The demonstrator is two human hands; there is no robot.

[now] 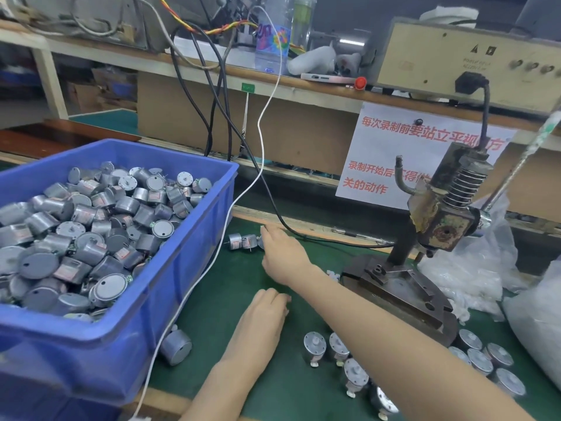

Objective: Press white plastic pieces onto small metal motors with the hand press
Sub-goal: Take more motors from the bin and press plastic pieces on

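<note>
My right hand (282,253) reaches across the green mat (230,338), and its straight fingers touch a few small metal motors (243,241) lying beside the blue bin (194,268). My left hand (267,308) rests palm down on the mat, fingers loosely bent; I see nothing in it. The rusty hand press (440,214) stands at the right on a round base (394,287), and its seat is bare. A few white plastic pieces (332,275) lie by the base. Several loose motors (315,347) stand in front of me.
The blue bin is heaped with grey motors (91,226). Clear bags of white pieces (473,278) sit right of the press. More motors (485,357) cluster at the lower right. A white cable (194,287) and a black cable (303,235) cross the mat. One motor (176,347) lies under the bin's corner.
</note>
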